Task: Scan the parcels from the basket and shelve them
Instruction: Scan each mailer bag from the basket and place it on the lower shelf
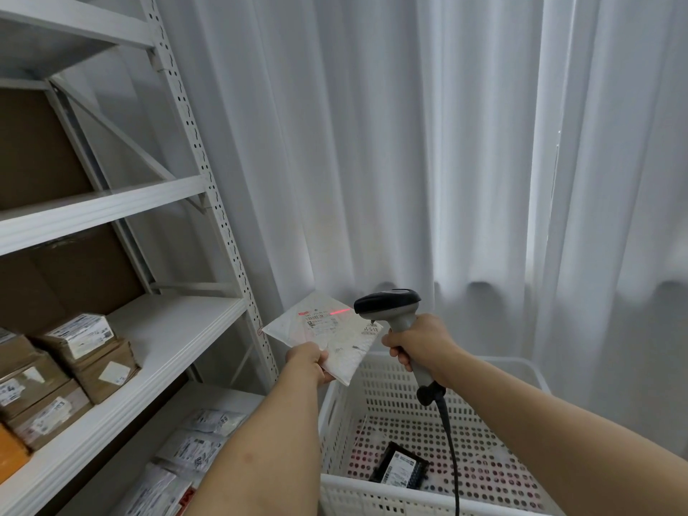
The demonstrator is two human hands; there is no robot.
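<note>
Two hands busy, one parcel getting zapped over the basket.

Left hand (311,361) pinches the near corner of a flat white parcel (327,335), thumb on top and fingers curled under, holding it up label-side toward the camera. Right hand (420,348) is wrapped tight around the handle of a grey-and-black scanner (394,310) at about 3 o'clock from the parcel, its head touching or just beside the parcel's right edge, and a red scan line (340,312) sits on the label. White perforated basket (376,489) is below at 6 o'clock, with one black parcel (398,467) lying on its floor. White shelf unit (167,329) stands off at 9 o'clock, brown boxes (74,359) on one level, more white bagged parcels (193,452) on the level under it.
</note>
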